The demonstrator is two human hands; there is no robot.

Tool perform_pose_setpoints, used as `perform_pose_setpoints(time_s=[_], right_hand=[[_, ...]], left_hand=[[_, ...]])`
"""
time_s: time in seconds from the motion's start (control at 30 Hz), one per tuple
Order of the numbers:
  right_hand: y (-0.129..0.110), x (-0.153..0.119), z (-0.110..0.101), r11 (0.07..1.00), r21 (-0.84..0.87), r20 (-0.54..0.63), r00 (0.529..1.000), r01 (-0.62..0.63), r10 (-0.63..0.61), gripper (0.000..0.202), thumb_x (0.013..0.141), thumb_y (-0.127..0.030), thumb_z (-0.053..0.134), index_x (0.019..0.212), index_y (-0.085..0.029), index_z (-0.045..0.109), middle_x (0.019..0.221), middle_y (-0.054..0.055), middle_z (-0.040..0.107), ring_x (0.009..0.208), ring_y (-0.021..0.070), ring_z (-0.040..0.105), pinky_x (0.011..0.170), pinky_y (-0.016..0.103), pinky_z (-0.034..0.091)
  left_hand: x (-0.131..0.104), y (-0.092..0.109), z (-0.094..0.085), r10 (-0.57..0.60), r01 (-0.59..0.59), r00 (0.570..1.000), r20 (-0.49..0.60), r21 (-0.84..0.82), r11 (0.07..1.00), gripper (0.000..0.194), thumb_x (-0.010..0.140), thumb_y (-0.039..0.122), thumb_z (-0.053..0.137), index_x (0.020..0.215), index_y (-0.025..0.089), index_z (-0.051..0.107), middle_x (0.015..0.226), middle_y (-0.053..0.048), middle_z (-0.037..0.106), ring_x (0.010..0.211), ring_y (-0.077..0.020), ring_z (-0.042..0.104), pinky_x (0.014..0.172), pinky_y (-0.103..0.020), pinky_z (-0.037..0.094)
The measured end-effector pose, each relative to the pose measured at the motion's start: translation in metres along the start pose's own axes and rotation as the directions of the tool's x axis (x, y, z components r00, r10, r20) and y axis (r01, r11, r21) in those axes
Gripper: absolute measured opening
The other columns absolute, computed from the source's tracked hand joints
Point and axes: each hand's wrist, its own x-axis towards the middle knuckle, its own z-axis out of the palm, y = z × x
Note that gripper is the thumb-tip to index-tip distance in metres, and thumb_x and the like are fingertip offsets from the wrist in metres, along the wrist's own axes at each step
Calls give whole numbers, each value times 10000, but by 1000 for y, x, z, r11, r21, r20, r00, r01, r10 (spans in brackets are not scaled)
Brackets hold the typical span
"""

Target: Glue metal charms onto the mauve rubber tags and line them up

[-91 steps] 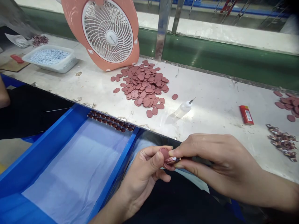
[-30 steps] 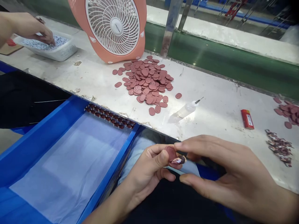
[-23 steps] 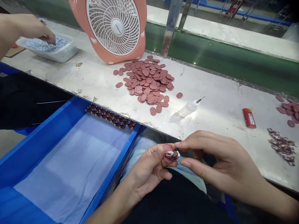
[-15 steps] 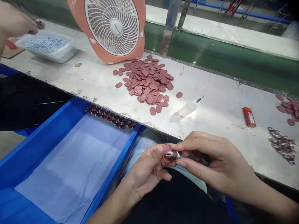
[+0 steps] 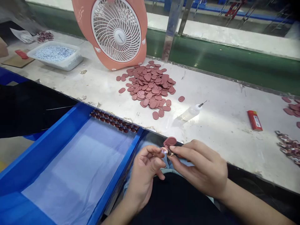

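Just beyond the table's near edge, my right hand (image 5: 203,167) pinches a small painted figure (image 5: 166,151) between thumb and fingers. A reddish-brown oval disc (image 5: 170,141) stands up from the figure, and the two appear joined. My left hand (image 5: 146,172) is half curled at the figure's left end, its index fingertip at or touching it. The left thumb sits lower, apart from the index finger. On the table ahead lies a heap of similar oval discs (image 5: 152,82). A clear squeeze bottle with a needle tip (image 5: 191,112) lies to the right of the heap.
An orange fan (image 5: 119,36) stands behind the heap. At left are a plastic tub of small bluish-white pieces (image 5: 67,64) and part of another person. A blue crate (image 5: 58,134) holds rows of dark pieces. A red lighter (image 5: 254,120) and small figures (image 5: 289,145) lie right.
My left fingers have let go of the disc, which now stands upright above the figure in my right hand. The other person's hand has withdrawn from above the tub. The view has shifted slightly.
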Motion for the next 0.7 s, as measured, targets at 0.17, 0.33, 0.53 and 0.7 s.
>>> perform_pose_setpoints(time_s=[0.17,0.33,0.53,0.7], right_hand=[[-1,-11,26,995,-22,-46,994,95,-96,312,728,-135,787,1024,-118,690,821,21,679,753,39,571,661,172,477],[-3,-7,36,994,-30,-18,994,106,-106,334,710,-117,786,1029,-125,686,800,13,679,735,52,575,653,197,473],[-5,-15,20,975,36,64,973,221,-223,177,731,-141,746,902,-143,701,661,-27,620,600,30,484,551,216,353],[2,-27,16,984,40,72,982,172,-174,179,718,-79,739,888,-123,704,685,-5,630,619,36,484,561,212,366]], left_hand=[[-1,1,1,126,-118,989,-76,112,987,460,560,422,914,785,165,607,788,35,606,616,-36,552,437,-118,474],[0,4,-3,127,-101,980,-154,169,980,402,653,447,844,785,170,584,819,34,620,610,-36,557,457,-135,480],[37,21,-62,323,-41,867,-379,592,805,529,732,598,676,1044,176,606,1052,-65,691,922,-161,694,608,-201,550],[104,32,-140,397,133,821,-409,815,564,370,770,413,716,1003,128,687,983,-66,723,854,-135,658,843,-297,551]])
